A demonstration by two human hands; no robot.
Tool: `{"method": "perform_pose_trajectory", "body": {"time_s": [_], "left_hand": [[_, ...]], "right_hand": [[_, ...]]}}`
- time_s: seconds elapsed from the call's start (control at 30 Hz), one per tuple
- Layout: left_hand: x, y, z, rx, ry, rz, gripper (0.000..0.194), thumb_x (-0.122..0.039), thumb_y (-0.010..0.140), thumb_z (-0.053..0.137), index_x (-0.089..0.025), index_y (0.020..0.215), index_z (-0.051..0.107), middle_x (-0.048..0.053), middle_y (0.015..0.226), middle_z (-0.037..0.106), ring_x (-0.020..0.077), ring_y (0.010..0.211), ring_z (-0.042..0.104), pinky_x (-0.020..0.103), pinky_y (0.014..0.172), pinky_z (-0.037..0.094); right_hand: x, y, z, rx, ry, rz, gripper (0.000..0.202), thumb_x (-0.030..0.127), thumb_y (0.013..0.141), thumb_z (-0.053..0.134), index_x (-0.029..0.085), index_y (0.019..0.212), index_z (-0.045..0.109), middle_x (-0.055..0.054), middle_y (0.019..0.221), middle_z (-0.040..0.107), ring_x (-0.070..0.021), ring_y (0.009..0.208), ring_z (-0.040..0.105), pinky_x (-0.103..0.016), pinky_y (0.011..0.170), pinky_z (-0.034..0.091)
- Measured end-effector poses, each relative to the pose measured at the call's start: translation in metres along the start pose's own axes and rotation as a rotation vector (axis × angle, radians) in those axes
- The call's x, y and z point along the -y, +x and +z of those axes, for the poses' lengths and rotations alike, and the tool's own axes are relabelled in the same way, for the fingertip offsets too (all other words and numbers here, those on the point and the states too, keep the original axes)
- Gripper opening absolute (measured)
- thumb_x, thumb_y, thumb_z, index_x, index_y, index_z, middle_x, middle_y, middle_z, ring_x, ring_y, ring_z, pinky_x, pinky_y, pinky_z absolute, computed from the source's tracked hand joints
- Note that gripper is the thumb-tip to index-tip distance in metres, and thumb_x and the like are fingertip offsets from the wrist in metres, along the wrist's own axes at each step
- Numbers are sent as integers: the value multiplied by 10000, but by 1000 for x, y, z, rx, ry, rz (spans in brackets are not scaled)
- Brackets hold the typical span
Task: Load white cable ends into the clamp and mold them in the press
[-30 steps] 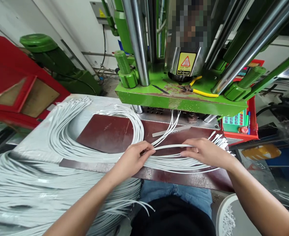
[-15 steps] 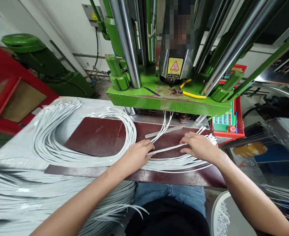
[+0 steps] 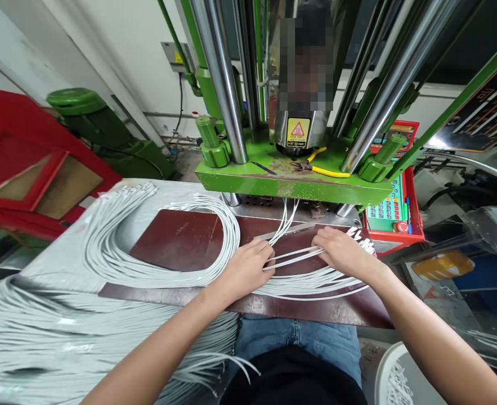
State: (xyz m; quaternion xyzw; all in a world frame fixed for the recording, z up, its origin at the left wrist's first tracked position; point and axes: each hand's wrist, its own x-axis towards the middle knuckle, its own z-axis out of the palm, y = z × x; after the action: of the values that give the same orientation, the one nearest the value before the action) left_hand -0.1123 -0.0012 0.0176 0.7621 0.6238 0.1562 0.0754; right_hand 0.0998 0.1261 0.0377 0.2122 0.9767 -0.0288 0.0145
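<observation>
While the person bends over the bench, both hands work low across the brown board (image 3: 180,239), and I read the clock from the white cables (image 3: 294,259) stretched between them. The left hand (image 3: 252,267) has its fingers curled down over those cables at nine o'clock, nearly closed. Over at three, the right hand (image 3: 336,253) pinches their other end between thumb and bent fingers, only narrowly parted. Just toward twelve, a few white strands (image 3: 285,225) run from beneath the green press plate (image 3: 290,188) down to the left hand, crossing a flat metal strip (image 3: 305,227). Yellow-handled pliers (image 3: 328,172) lie on top of that plate, near twelve to one, close to the yellow warning label (image 3: 298,132).

Below the held cables, toward six, a sheaf of white cables (image 3: 307,286) spreads over the board, its pale tips (image 3: 365,244) bunched past the right hand. A curved bundle (image 3: 229,225) loops up beyond the left wrist at nine to ten, and a far bigger heap of cables (image 3: 75,343) fills eight o'clock. Between two and three sits the red control box (image 3: 389,214); a pale bucket (image 3: 381,374) holding small white pieces (image 3: 399,385) stands between four and five.
</observation>
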Motion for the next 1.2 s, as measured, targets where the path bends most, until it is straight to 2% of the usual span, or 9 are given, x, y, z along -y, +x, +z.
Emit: {"method": "perform_pose_trajectory", "body": {"time_s": [0.13, 0.33, 0.47, 0.6, 0.7, 0.8, 0.93, 1.03, 1.2], "left_hand": [[-29, 2, -10, 15, -221, 1, 298, -314, 845, 551, -192, 1117, 535, 55, 972, 645, 212, 912, 593, 326, 810, 464], [-51, 4, -26, 69, -473, 14, 196, -324, 896, 471, -189, 952, 601, 29, 839, 682, 168, 767, 630, 244, 687, 439], [-68, -2, -8, 514, -658, 46, 244, -398, 745, 658, -183, 832, 581, 19, 706, 643, 195, 659, 612, 275, 602, 438], [-104, 1, 39, 952, -1329, -140, 223, -284, 857, 480, -161, 675, 522, -9, 594, 553, 118, 482, 548, 248, 520, 447], [-120, -2, 54, 712, -1587, -386, 207, -342, 825, 535, -148, 762, 568, -47, 525, 497, 61, 380, 408, 178, 406, 332], [-118, -2, 52, 616, -1722, -381, 279, -420, 825, 530, -144, 850, 560, -64, 478, 466, 44, 336, 307, 171, 352, 222], [-116, 16, 49, 603, -1797, -408, 316, -437, 827, 524, -125, 857, 562, -19, 516, 531, 64, 349, 388, 183, 346, 270], [-125, 27, 50, 556, -1872, -439, 289, -401, 809, 556, -117, 866, 571, 4, 532, 555, 102, 370, 454, 216, 361, 344], [-124, 32, 50, 424, -1957, -424, 235, -355, 825, 566, -120, 825, 570, 38, 629, 592, 117, 452, 512, 240, 433, 394]], "right_hand": [[7, -18, -29, -111, 162, -8, 193, 211, 864, 525, 204, 1057, 535, -51, 969, 639, -206, 882, 601, -338, 793, 448], [-27, -64, -42, 92, 312, 96, 283, 488, 913, 420, 299, 1044, 585, -98, 886, 691, -177, 709, 657, -280, 564, 448], [-12, -76, -5, -134, -3, 30, 366, 446, 948, 316, 260, 863, 620, -87, 655, 687, -207, 445, 615, -329, 407, 326], [33, -69, 11, -78, -71, -163, 332, 288, 935, 368, 226, 711, 605, -17, 446, 575, -201, 334, 540, -312, 357, 285], [29, -59, -10, -95, 207, 17, 330, 302, 962, 337, 208, 845, 631, -53, 771, 687, -188, 688, 665, -289, 603, 483], [-1, -58, -33, -234, 680, 289, 406, 426, 970, 298, 184, 1138, 576, -87, 1105, 643, -187, 1018, 605, -318, 877, 469], [-13, -57, -29, 30, 1218, 112, 696, 586, 933, 141, 100, 1144, 592, -128, 1026, 660, -185, 925, 627, -321, 826, 494], [1, -50, -17, 209, 1180, 1, 688, 599, 923, 195, 97, 1099, 632, -110, 994, 666, -174, 903, 619, -288, 820, 478], [8, -43, -25, 128, 1083, 10, 616, 551, 944, 219, 112, 1217, 553, -111, 1119, 620, -153, 941, 602, -238, 752, 477]]}}
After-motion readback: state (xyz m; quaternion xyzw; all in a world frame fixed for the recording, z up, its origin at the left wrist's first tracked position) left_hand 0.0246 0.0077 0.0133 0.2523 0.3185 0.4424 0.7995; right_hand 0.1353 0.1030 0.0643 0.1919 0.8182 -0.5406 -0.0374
